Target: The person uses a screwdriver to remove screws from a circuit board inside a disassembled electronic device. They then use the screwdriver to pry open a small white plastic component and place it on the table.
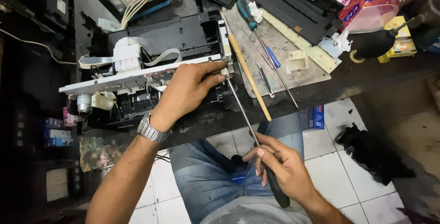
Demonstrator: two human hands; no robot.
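**Long screwdriver set against the end of an opened printer**

Nearest the camera, the right hand (279, 171) is closed round the black handle of a long, thin-shafted steel screwdriver (243, 114), fingers curled tight and thumb laid along the grip. The shaft slopes up and away from the person's blue-jeaned lap to the right-hand end of the dismantled black inkjet printer chassis (151, 63), where its tip meets the end of the pale metal rail (137, 78) running across the printer's front.

The left hand (185, 91), with a silver metal watch (152, 129) at the wrist, lies over that same end of the printer. Its fingers are partly closed, thumb and fingertips pinching at a small whitish part right where the tip lands; whether they hold that part or only steady it cannot be told.

To the printer's right, just beside it, a grey worn work mat (293, 63) carries a wooden-handled brush (250, 75), a teal-handled screwdriver (245, 13) and a blue-handled thin tool (270, 54).

The step in hand looks like working a fastener at the rail's end. The next move would call for keeping the long shaft in line with the fastener while the left hand steadies the tip, since so long a shaft slips off easily.
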